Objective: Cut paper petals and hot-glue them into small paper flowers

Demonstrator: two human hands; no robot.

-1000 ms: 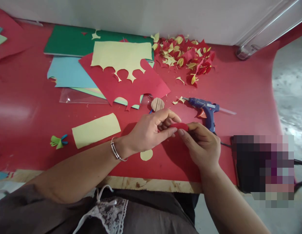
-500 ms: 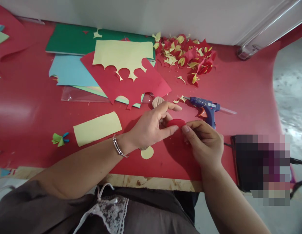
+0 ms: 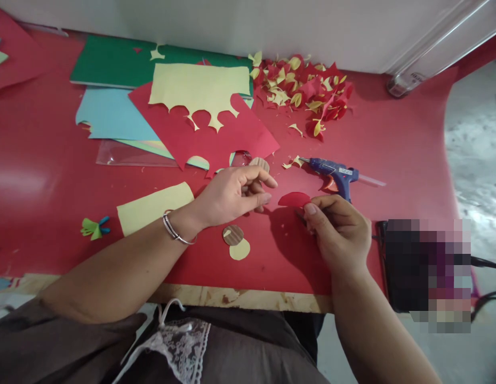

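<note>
My right hand [image 3: 340,226] pinches the right end of a small red paper piece [image 3: 294,199] between thumb and fingers. To its left, my left hand [image 3: 236,197] is apart from the paper, with loosely bent fingers and nothing seen in them. Below the left hand lie a brown striped disc [image 3: 233,234] and a pale yellow paper circle [image 3: 240,249], the two overlapping. Another striped disc [image 3: 260,164] shows just behind the left hand. A blue glue gun [image 3: 336,173] rests on its side beyond the right hand.
Cut yellow paper [image 3: 200,85] lies on red paper [image 3: 168,128], with blue sheets [image 3: 112,114] and a green sheet [image 3: 108,61] behind. Red and yellow scraps [image 3: 304,88] are heaped at the back. A yellow strip [image 3: 152,208] and a green-blue paper piece [image 3: 95,228] lie left.
My left hand has moved left, off the red paper piece, which stays in my right hand. The striped disc beside the yellow circle has come into view.
</note>
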